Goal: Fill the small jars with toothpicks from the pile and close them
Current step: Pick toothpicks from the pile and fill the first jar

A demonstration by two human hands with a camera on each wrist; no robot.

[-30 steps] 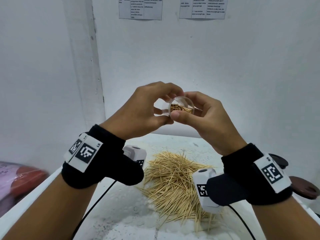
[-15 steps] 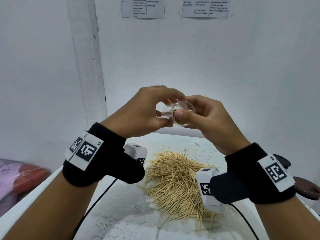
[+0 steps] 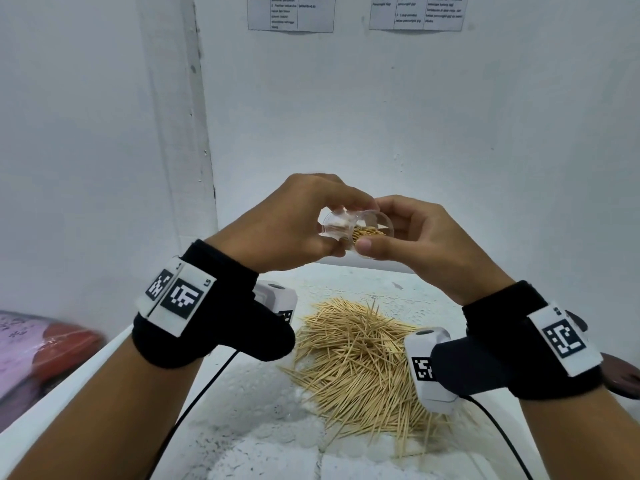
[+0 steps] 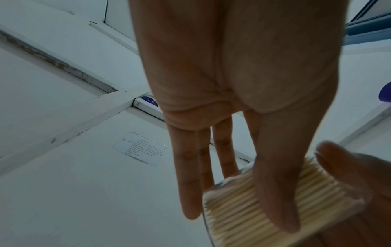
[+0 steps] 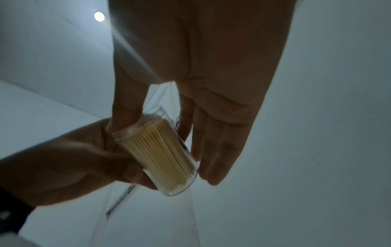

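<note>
Right grip [image 3: 420, 242] pinches clear jar [image 3: 369, 233] (packed with toothpicks) | left grip [image 3: 294, 226] pinches lid [image 3: 337, 225] at its mouth

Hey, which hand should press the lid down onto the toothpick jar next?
Left, likely. The left hand already pinches the clear lid at the jar's mouth, while the right hand grips the jar.

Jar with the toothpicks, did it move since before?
Yes. The jar has sunk a little, closer to the toothpick pile on the table below it.
</note>
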